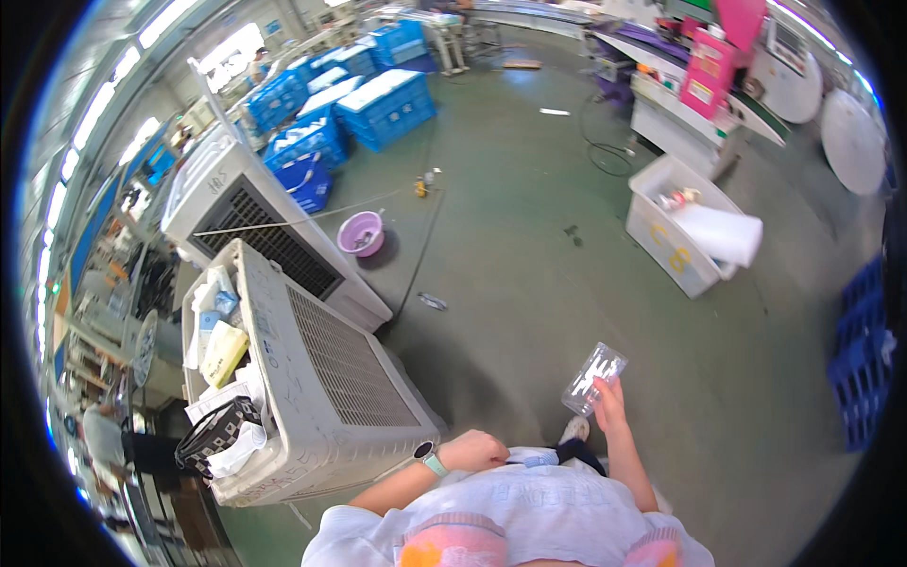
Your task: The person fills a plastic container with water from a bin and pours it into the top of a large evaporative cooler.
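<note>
My right hand [610, 405] holds a clear plastic container [594, 378] by its lower right edge, out in front of my body above the floor. The container is tilted, and light glints off it; whether anything is inside I cannot tell. My left hand [482, 451] is curled at the front of my white shirt [538, 500], near its hem, and the wrist bears a watch with a light green strap [434, 464]. Its fingertips are hidden, so what it may grip does not show. One shoe [575, 429] shows below the container.
Close on my left stands a grey air cooler [354, 361] topped with tissues and a checked pouch. Behind it are another cooler [262, 234], a purple basin [361, 234] and blue crates [388, 106]. A white bin [659, 244] and blue plastic crates [861, 361] are to the right.
</note>
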Available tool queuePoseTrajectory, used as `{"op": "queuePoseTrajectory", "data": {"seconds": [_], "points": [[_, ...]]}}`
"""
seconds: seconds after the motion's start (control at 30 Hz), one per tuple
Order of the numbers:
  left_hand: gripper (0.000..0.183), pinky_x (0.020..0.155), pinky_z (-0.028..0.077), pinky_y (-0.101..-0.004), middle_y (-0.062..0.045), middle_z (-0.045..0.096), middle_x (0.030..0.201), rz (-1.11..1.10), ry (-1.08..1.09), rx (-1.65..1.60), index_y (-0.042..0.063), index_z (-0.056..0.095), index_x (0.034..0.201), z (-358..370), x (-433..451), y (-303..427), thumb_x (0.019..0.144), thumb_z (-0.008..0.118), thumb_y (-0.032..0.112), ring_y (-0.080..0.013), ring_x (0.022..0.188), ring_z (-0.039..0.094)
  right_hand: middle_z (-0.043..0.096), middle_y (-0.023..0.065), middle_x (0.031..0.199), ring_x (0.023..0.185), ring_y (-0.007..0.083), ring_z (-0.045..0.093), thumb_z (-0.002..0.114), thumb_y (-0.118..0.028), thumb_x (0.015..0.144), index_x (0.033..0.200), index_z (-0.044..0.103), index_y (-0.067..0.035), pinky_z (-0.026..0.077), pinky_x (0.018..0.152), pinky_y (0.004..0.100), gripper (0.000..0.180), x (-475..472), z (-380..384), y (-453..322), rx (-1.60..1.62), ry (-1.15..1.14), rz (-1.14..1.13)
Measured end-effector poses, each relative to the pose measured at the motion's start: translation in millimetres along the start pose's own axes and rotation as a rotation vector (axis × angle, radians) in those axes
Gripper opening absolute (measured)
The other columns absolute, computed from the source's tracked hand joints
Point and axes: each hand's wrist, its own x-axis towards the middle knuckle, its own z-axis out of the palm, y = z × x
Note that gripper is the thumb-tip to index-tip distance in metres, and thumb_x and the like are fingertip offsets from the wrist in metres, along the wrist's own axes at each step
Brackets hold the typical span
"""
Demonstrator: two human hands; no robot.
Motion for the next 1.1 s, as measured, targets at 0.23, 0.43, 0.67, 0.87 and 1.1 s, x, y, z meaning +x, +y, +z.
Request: {"op": "queuePoseTrajectory", "data": {"seconds": [0.23,0.43,0.67,0.87,1.1], "points": [[0.014,0.059,0.044,-0.0382,-0.014,0.058,0.071,-0.141,0.074,-0.209,0.006,0.056,0.073,-70.7,66.5,-40.9,0.079,0.053,0.018,-0.0310,0.067,0.057,0.049,-0.0004,0.115,0.104,0.0144,0.046,0.068,-0.022,0.078,0.126,0.038,-0.016,0.040,0.081,0.0382,0.057,152.3,84.1,-80.0,-0.083,-0.188,0.133],[0.029,0.071,0.045,-0.0368,-0.016,0.061,0.084,-0.468,0.258,-0.750,0.006,0.056,0.093,-124.8,111.7,-155.0,0.092,0.045,0.032,-0.0311,0.079,0.058,0.048,0.0022,0.119,0.112,0.0174,0.044,0.069,-0.019,0.076,0.131,0.032,-0.011,0.039,0.084,0.0427,0.067,304.2,172.8,-63.6,-0.235,-0.269,0.304],[0.040,0.083,0.043,-0.0342,-0.012,0.061,0.096,-0.519,0.289,-0.843,0.001,0.055,0.103,-203.0,129.8,-333.5,0.092,0.048,0.038,-0.0189,0.094,0.055,0.053,0.0058,0.110,0.101,0.0202,0.054,0.070,-0.016,0.076,0.125,0.033,-0.009,0.047,0.078,0.0421,0.062,472.6,290.3,-79.4,-0.426,-0.281,0.303],[0.048,0.072,0.046,-0.0441,-0.021,0.062,0.085,-0.802,0.437,-0.358,0.005,0.059,0.099,-285.9,124.7,-481.6,0.089,0.043,0.050,-0.0385,0.082,0.059,0.053,0.0051,0.103,0.094,0.0206,0.054,0.067,-0.019,0.079,0.117,0.040,-0.012,0.048,0.069,0.0421,0.046,577.0,343.3,-112.4,-0.435,-0.333,0.575],[0.056,0.082,0.045,-0.0399,-0.019,0.063,0.100,-0.893,0.407,-0.761,0.002,0.060,0.106,-329.5,174.4,-638.7,0.087,0.046,0.052,-0.0296,0.094,0.060,0.054,0.0019,0.098,0.087,0.0190,0.053,0.071,-0.026,0.076,0.107,0.043,-0.016,0.044,0.064,0.0380,0.043,780.7,422.4,-91.4,-0.502,-0.193,0.544]]}}
